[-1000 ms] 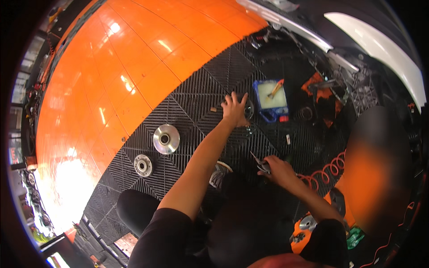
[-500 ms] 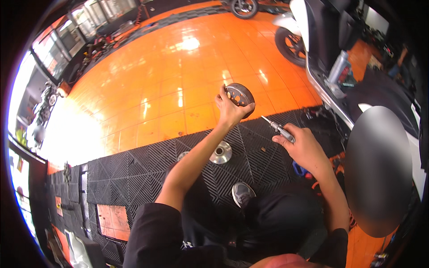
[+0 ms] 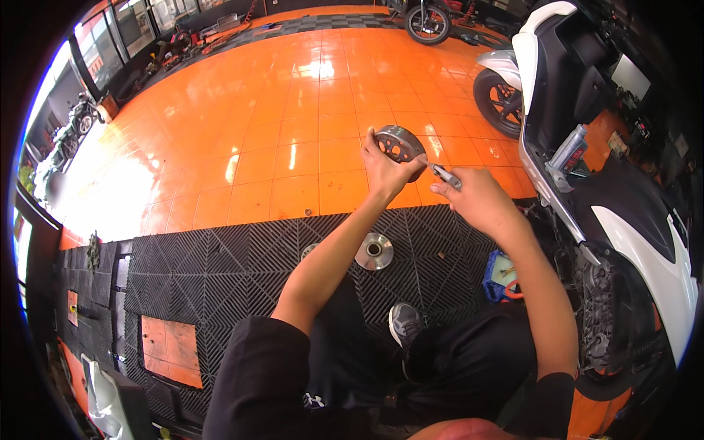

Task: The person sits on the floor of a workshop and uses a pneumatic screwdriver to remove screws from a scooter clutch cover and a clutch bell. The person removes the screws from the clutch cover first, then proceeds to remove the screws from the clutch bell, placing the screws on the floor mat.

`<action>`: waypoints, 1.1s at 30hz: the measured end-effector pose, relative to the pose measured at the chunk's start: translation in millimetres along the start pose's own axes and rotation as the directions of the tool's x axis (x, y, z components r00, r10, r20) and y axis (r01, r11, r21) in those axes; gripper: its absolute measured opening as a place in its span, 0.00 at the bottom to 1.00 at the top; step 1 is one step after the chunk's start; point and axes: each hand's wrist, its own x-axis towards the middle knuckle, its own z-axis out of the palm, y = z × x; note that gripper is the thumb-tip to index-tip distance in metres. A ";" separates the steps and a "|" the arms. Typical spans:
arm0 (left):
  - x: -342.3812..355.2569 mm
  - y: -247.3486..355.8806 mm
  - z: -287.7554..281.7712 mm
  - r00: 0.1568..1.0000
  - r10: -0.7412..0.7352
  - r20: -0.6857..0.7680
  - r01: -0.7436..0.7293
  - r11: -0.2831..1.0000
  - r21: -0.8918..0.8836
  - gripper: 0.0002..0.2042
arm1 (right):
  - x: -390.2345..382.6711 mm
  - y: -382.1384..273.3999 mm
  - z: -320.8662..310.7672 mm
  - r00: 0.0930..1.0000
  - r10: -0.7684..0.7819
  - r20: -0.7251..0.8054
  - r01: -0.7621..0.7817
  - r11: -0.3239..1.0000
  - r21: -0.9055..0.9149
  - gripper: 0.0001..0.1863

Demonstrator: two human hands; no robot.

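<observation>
My left hand (image 3: 386, 174) is closed around a clutch drum (image 3: 411, 141), a round metal cup with holes through its flat face, held up in front of me and tilted. In my right hand (image 3: 481, 199) is a silver hand tool with a slim tip (image 3: 446, 176). Its tip is right beside the drum's near right edge, by my left thumb; whether they touch I cannot tell. Below my hands a shiny round metal pulley disc (image 3: 384, 259) lies on the black mat. Another metal part (image 3: 308, 251) is partly hidden by my left forearm.
Ribbed black matting (image 3: 235, 257) covers the floor around my shoe (image 3: 405, 323), with orange tiles (image 3: 271, 132) beyond. A white and black scooter (image 3: 561, 73) stands close on my right, a bottle (image 3: 569, 149) on it. A blue-edged tray (image 3: 501, 274) is near my right forearm.
My right hand has brought the tool's tip up to the drum. My left hand still holds the drum, turned slightly. The view has shifted, showing more of the scooter and tray.
</observation>
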 end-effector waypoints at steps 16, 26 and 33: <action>-1.4 -11.6 -3.3 0.993 0.093 -0.079 -0.091 0.995 0.029 0.66 | -6.9 -1.1 17.4 0.999 0.036 0.019 -0.038 0.991 0.126 0.27; -5.2 9.3 -7.5 0.891 -0.420 0.173 0.437 0.692 -0.575 0.53 | -12.7 10.6 14.0 0.998 0.032 0.060 -0.048 0.960 0.276 0.24; -5.0 -9.4 -9.7 0.826 -0.407 0.390 0.552 0.442 -0.707 0.48 | -7.6 12.4 19.4 0.997 0.013 0.074 -0.035 0.953 0.300 0.25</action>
